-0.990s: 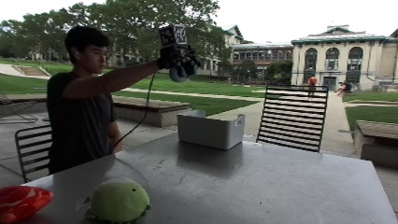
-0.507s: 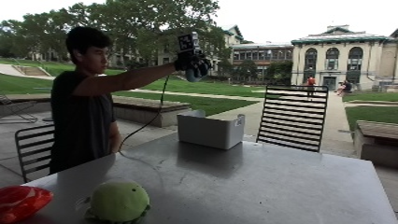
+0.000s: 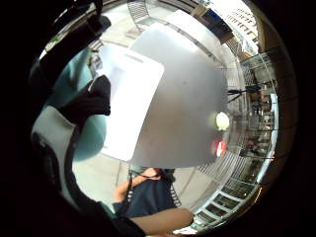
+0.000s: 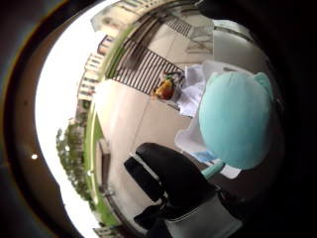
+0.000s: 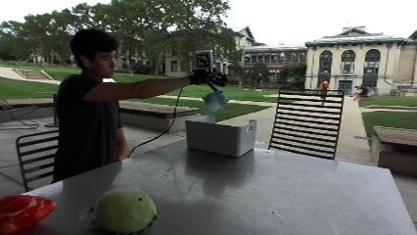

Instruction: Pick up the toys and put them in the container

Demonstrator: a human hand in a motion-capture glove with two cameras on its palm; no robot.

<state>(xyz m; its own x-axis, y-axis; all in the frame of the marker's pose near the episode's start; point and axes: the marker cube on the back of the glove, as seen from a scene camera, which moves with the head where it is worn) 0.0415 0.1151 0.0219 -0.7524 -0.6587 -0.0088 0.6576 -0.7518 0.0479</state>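
**Teal toy hangs over the container**

Since half a second ago the gloved right hand (image 5: 208,77) has swung further along and now sits above the white container (image 5: 220,136) at the worktop's (image 5: 287,196) far edge, with a teal toy (image 5: 215,100) showing just beneath it.

Little-finger palm view: the container's open mouth lies below.

Thumb-side palm view: the toy fills the view close to the palm; whether the grip has hold of it or has let go, I cannot tell.

Judged step: the drop. Next, the green toy (image 5: 124,211) and red toy (image 5: 21,211) at the near edge need fetching.
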